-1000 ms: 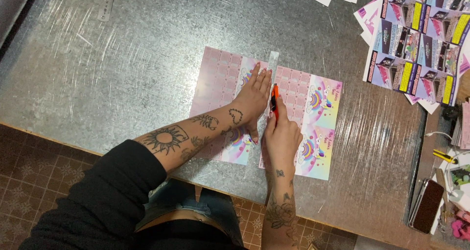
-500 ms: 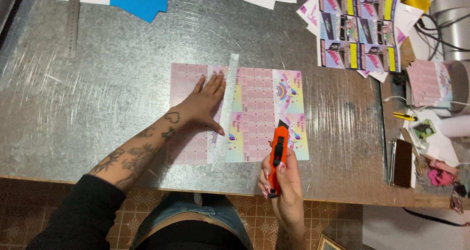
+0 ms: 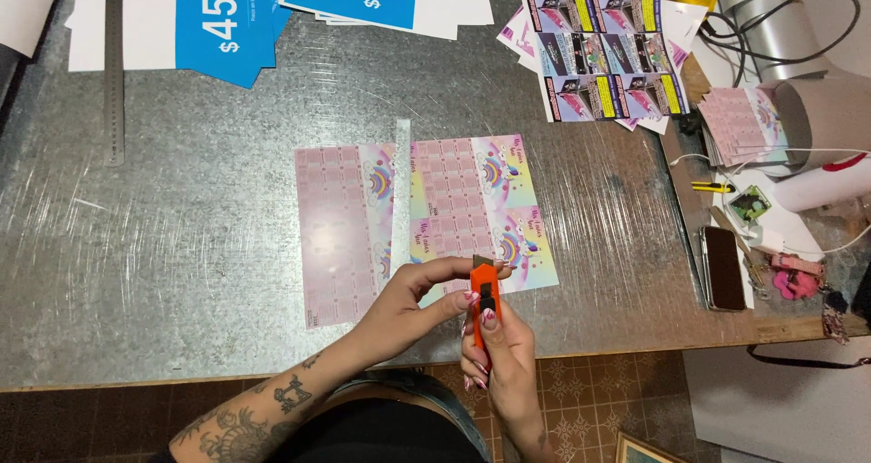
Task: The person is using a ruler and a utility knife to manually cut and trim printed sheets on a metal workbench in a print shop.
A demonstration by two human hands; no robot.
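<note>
A: What are the hands doing?

B: The right hand (image 3: 508,354) is gripping an orange plastic utility knife (image 3: 485,304), fingers wrapped around its slim handle, thumb lying on the black slider. The left hand (image 3: 413,304) is pinching the knife's metal tip between thumb and fingertips. Both hands are meeting at the near edge of the tabletop (image 3: 181,245).

A: What is that surface like?

B: It is a dull galvanised metal sheet, mottled and scratched. The glossy printed calendar sheet (image 3: 472,209), pink grids with rainbow panels, is lying flat just beyond the knife. A clear plastic ruler (image 3: 402,191) is lying across it, separating off the left sheet piece (image 3: 340,232).

A: Anything else nearby?

B: A long steel ruler (image 3: 113,64) is lying at the far left. Blue and white price signs (image 3: 218,19) are overlapping at the top. A dark rectangular phone (image 3: 724,268) is sitting at the right.
</note>
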